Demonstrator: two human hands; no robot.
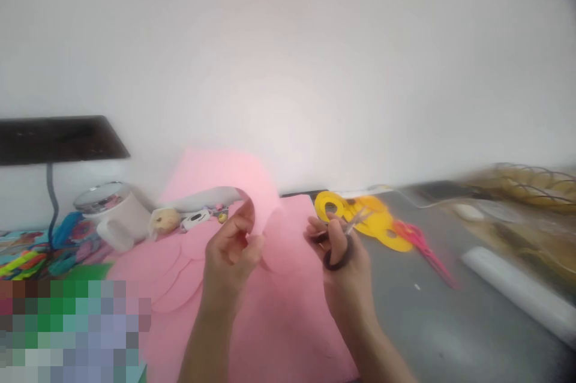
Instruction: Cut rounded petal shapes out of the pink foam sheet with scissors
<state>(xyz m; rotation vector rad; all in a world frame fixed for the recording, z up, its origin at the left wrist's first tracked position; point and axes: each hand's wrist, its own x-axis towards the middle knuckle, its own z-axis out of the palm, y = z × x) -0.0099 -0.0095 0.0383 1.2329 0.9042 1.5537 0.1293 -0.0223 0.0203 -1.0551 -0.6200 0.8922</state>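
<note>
Pink paper (266,197) is pinched by left fingers (231,233), scissors (349,229) gripped by right fingers (336,234); likely between cuts; blades (361,215) must be turned paperward.

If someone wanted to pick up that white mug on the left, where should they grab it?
Probably by the handle, coming from the near side: it sticks out from the mug toward the person, away from the wall behind. The left hand is nearer, but it holds pink paper, so it would likely need freeing first.

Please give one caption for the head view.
Left grip pinches curled pink paper; right grip holds black-handled scissors, pink sheets below.
</note>
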